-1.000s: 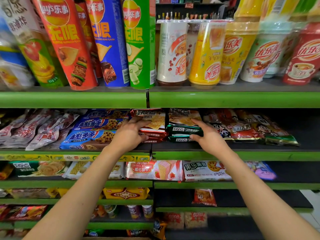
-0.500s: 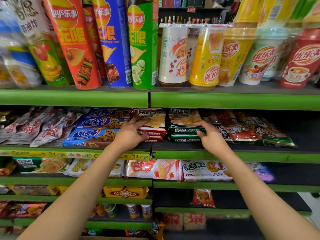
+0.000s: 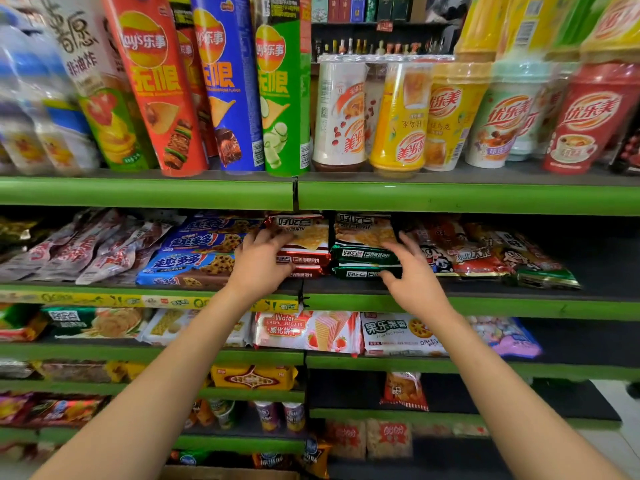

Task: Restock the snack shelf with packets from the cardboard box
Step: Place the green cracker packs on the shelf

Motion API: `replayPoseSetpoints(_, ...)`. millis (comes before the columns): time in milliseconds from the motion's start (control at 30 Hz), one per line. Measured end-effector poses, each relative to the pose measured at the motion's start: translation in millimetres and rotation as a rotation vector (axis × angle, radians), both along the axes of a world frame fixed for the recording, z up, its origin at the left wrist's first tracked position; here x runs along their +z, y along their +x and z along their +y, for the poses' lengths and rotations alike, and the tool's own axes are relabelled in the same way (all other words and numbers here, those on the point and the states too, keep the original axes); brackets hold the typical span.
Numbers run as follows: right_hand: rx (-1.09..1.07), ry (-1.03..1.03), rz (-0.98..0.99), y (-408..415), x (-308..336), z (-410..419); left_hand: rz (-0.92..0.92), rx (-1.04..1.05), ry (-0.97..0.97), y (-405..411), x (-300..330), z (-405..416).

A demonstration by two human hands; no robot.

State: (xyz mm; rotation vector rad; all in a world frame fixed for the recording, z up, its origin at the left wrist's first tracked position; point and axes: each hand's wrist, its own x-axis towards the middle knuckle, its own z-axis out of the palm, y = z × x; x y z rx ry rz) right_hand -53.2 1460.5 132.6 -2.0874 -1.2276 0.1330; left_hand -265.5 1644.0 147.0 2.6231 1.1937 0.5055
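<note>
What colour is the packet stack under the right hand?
Dark green stack, beside right hand; head view.

Tall crisp tubes [image 3: 221, 84] upper left of the frame, milk tea cups [image 3: 450, 112] upper right, a dark rack of bottles [image 3: 377, 43] behind at top centre, pale floor [image 3: 620, 441] at the lower right corner
</note>
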Motion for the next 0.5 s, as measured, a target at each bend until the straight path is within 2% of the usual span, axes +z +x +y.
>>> replayPoseSetpoints(100,0.058,0.048,-0.075,-17,-4,-15,-0.048,-0.017,0.046,-9,1,-27)
replayPoseSetpoints(267,0.216,0.131,-0.082,-42,-10,-23,-0.178,-0.110,-0.188,-27,-9,-69)
replayPoseSetpoints(367,0.318,0.099,-0.006,-56,-28,-22,-0.232,-0.022,-0.377,-45,-30,-90)
replayPoseSetpoints(500,0.437,-0.078,0.133,-85,-80,-24,-0.206,0.138,-0.565,-93,-80,-117)
